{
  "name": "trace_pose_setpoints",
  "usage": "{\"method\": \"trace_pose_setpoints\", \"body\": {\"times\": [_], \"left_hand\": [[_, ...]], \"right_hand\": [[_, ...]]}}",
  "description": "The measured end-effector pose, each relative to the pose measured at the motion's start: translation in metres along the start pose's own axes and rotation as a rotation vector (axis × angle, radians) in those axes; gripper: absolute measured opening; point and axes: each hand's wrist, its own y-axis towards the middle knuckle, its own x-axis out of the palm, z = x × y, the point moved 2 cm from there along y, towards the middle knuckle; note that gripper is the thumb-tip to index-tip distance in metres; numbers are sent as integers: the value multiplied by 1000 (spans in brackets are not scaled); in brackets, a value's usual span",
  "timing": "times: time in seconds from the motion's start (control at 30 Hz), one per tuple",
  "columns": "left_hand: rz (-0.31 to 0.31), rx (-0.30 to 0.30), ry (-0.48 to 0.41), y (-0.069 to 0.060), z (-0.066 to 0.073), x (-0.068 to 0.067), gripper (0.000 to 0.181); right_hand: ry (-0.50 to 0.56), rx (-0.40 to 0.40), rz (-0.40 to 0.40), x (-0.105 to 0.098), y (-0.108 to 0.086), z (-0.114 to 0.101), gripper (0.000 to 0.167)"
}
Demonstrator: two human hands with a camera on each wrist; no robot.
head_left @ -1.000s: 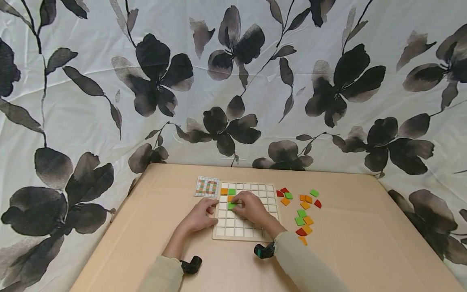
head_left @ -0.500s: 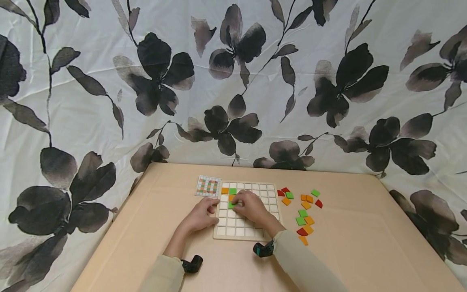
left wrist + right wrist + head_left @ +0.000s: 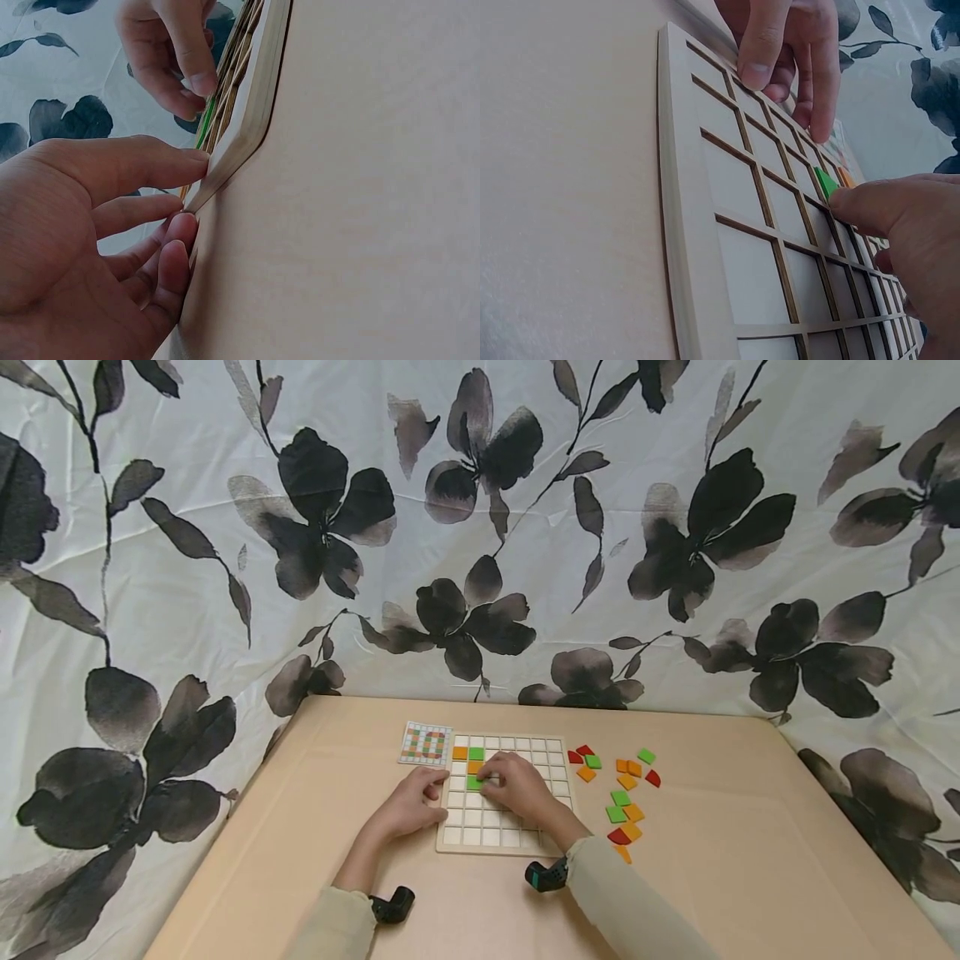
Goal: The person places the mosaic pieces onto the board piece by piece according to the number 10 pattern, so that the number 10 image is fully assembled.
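In the head view, the left hand [image 3: 411,802] rests on the left edge of the white gridded board [image 3: 457,850], fingers spread along it. Its thumb [image 3: 196,161] touches the wooden rim in the left wrist view. The right hand [image 3: 517,789] is over the board, holding a green tile [image 3: 474,782] by its right side between thumb and finger. From the right wrist, that green tile [image 3: 826,182] shows at the thumb tip; the fingers beyond are partly hidden. Orange tiles [image 3: 458,752] and another green tile [image 3: 476,752] lie in cells near the board's top left.
A small patterned card [image 3: 424,743] lies beside the board's upper left. Several loose red, orange and green tiles [image 3: 617,814] are scattered to the board's right on the wooden table [image 3: 720,827]. Behind the table hangs a floral cloth [image 3: 570,552].
The right fingertips have shifted very slightly right against the green tile, and more of its face shows. The left hand stays at the board's edge.
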Motion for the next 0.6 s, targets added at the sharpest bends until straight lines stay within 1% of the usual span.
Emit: {"method": "trace_pose_setpoints", "body": {"times": [0.13,0.3,0.6], "left_hand": [[-2,2,-3,0,0,0,64],[10,0,-10,1,1,1,64],[31,-6,-10,0,1,1,65]], "right_hand": [[15,11,2,-3,-2,1,14],[34,5,11,-9,-6,1,17],[49,-12,46,-17,-10,9,16]]}}
